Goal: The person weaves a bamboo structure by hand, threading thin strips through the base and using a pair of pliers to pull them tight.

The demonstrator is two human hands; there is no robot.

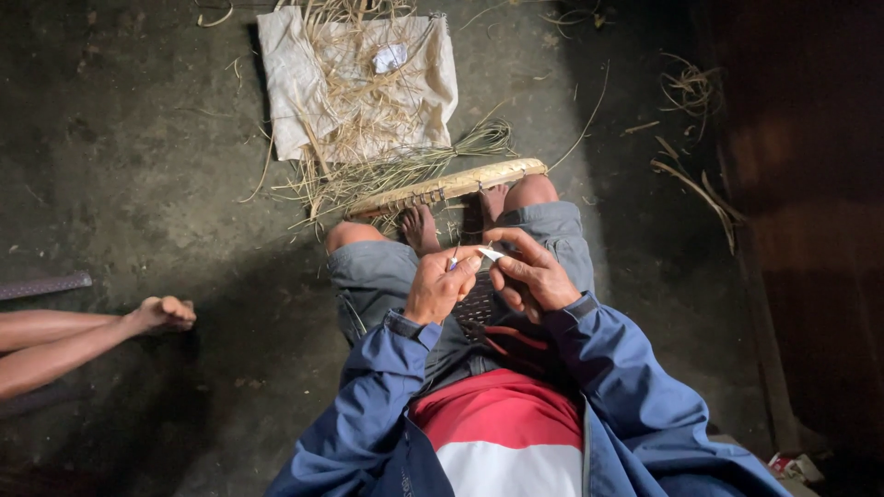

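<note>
My left hand is closed around a small tool with a blue tip, held over my lap. My right hand pinches a thin pale strip right next to the left hand; the fingertips of both hands nearly touch. Under my hands, between my knees, lies a dark woven piece, mostly hidden. My bare feet rest against a long woven bamboo band lying on the floor.
A pale cloth with a heap of dry straw strips lies beyond the band. Loose strips are scattered at right. Another person's bare legs and foot reach in from the left. The floor is dark concrete.
</note>
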